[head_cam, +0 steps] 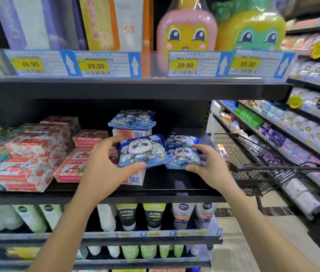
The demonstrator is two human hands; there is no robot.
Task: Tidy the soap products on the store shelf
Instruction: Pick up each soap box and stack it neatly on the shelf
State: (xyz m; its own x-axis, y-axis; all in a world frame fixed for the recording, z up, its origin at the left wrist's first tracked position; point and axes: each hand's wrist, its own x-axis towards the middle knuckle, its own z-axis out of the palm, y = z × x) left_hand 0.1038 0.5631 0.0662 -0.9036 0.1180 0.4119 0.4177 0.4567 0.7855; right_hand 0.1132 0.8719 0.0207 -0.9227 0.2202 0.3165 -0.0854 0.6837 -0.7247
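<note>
My left hand [104, 163] grips a blue panda-print soap pack [141, 150] above the middle shelf [155, 193]. My right hand [208, 163] grips another blue panda soap pack [182, 156] just to its right; the two packs touch. A third panda pack [180, 139] lies behind the right one. A further panda pack [132, 119] rests on a white and orange soap box [131, 133] at the back. Another white box with a barcode [135, 178] stands below my left-hand pack. Red and white soap packs [29, 160] are stacked on the shelf's left.
A black wire shopping basket [253, 160] hangs at the shelf's right end. The shelf above carries price tags [96, 65] and pink and green cartoon bottles [186, 32]. The shelf below holds face-wash tubes [153, 216]. More stocked shelves [302, 124] run along the aisle on the right.
</note>
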